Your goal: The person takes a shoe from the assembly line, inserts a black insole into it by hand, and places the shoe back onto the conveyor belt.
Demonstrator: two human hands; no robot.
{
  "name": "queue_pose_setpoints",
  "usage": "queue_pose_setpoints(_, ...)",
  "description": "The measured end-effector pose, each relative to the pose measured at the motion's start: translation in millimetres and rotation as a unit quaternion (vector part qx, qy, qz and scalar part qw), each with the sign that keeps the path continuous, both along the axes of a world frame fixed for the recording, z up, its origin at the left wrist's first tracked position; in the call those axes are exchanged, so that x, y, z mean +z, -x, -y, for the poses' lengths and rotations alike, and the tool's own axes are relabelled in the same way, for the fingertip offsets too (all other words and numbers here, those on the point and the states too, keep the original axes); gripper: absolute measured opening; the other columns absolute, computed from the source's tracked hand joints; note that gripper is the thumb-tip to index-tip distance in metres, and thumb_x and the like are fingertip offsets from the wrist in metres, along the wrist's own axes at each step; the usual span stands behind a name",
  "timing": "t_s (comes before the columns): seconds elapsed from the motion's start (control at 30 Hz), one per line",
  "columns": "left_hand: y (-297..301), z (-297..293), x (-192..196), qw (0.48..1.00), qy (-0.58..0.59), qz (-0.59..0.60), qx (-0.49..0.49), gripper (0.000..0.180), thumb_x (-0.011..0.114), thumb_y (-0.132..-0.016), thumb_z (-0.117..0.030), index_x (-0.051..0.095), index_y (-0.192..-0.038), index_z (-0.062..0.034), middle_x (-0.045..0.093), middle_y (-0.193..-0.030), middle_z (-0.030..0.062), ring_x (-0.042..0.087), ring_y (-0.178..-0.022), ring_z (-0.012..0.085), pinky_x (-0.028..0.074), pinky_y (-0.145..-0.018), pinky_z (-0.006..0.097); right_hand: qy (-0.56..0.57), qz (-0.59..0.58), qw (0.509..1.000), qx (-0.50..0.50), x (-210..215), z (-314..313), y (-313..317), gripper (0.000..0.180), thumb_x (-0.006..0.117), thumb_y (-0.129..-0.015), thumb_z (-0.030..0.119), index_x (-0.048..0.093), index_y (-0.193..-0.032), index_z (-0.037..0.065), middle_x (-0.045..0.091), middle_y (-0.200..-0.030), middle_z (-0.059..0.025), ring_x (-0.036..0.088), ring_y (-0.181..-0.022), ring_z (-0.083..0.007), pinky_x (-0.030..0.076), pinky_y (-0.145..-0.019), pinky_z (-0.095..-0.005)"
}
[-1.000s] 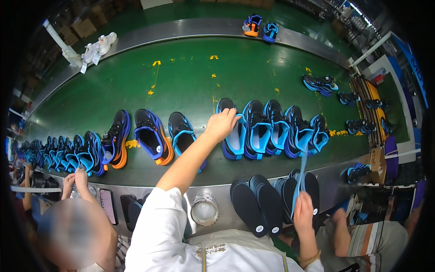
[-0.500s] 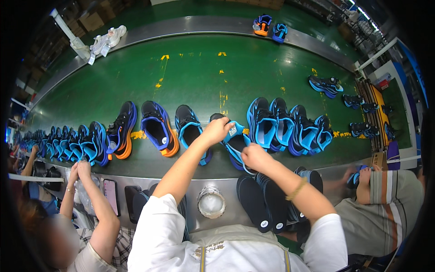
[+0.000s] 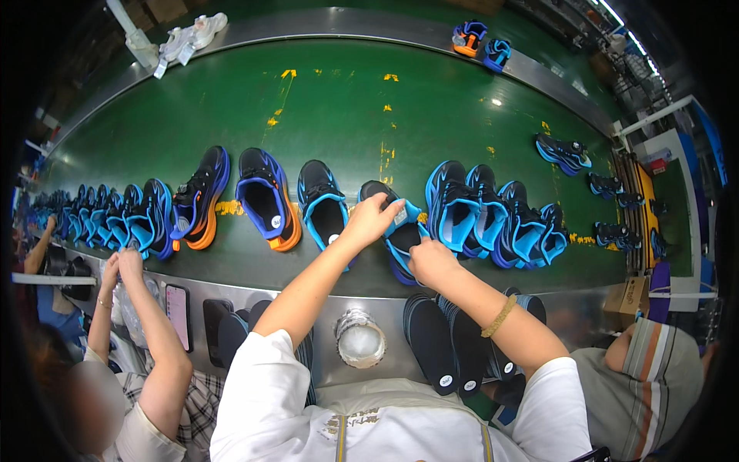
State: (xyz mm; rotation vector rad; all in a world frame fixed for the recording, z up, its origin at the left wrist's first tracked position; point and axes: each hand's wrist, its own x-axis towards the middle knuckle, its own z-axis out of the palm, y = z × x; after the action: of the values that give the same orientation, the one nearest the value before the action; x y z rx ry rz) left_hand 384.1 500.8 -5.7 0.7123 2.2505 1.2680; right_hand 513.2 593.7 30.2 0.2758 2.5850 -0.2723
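A black and blue sneaker [image 3: 376,188] lies on the green belt in front of me, toe pointing away. My left hand [image 3: 372,221] pinches its light blue tongue, where a small label shows. My right hand [image 3: 433,262] is closed at the collar near the heel, its fingertips partly hidden inside the opening. Left of it, another black and blue sneaker [image 3: 314,179] has a round white sticker inside. Farther left stand two black sneakers with orange soles [image 3: 268,200]. Just right of my hands, several more blue-lined sneakers [image 3: 446,196] stand close together.
Stacks of black insoles [image 3: 431,339] lie on the metal ledge [image 3: 392,308] near me, beside a round tape-wrapped container [image 3: 360,343]. Phones [image 3: 178,312] lie to the left. Co-workers sit on both sides. A long row of sneakers [image 3: 115,219] runs along the left.
My right hand has eased forward along the collar, and the stretched heel edge has drawn in. My left hand still grips the tongue. The whole view has shifted slightly.
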Motion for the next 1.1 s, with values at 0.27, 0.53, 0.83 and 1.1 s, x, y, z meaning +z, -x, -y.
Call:
queue_pose_setpoints(0.27,4.4,-1.3,-1.0,0.999,0.004,0.028,-0.046,0.047,0.055,-0.080,-0.041,0.048,-0.066,0.0026,0.051,-0.058,0.0148,0.049,-0.055,0.0201,0.039,-0.054,0.035,-0.046,-0.182,0.977,0.102,-57.9,-6.8,7.7,0.013,0.050,-0.073,0.007,0.058,-0.076,-0.002,0.053,-0.085,-0.0155,0.056,-0.078,-0.0264,0.050,-0.064,-0.0351)
queue_pose_setpoints(0.53,6.4,4.7,-5.0,0.997,0.021,0.036,-0.061,0.043,0.053,-0.083,-0.039,0.049,-0.072,0.0027,0.051,-0.061,0.0172,0.050,-0.057,0.0221,0.040,-0.057,0.035,-0.089,0.085,0.978,0.170,-48.3,-4.0,32.1,0.027,0.046,-0.078,0.015,0.062,-0.095,0.001,0.055,-0.101,-0.0160,0.052,-0.093,-0.0277,0.044,-0.079,-0.0352)
queue_pose_setpoints(0.83,8.1,6.8,-8.9,0.996,-0.018,0.059,-0.062,0.042,0.053,-0.083,-0.038,0.049,-0.076,0.0031,0.049,-0.062,0.0163,0.050,-0.059,0.0226,0.040,-0.057,0.035,-0.086,0.191,0.960,0.186,-54.8,-0.1,40.0,0.030,0.042,-0.083,0.015,0.061,-0.102,0.003,0.049,-0.118,-0.0158,0.048,-0.106,-0.0266,0.040,-0.086,-0.0326)
queue_pose_setpoints(1.1,2.7,1.6,-17.2,0.982,-0.056,-0.182,0.022,0.036,0.060,-0.078,-0.028,0.045,-0.099,-0.0036,0.049,-0.085,0.0154,0.055,-0.063,0.0284,0.044,-0.057,0.038,-0.073,0.091,0.922,0.370,-41.9,-17.9,30.9,0.024,0.043,-0.080,0.017,0.063,-0.090,0.009,0.063,-0.093,-0.0062,0.055,-0.097,-0.0210,0.031,-0.092,-0.0352)
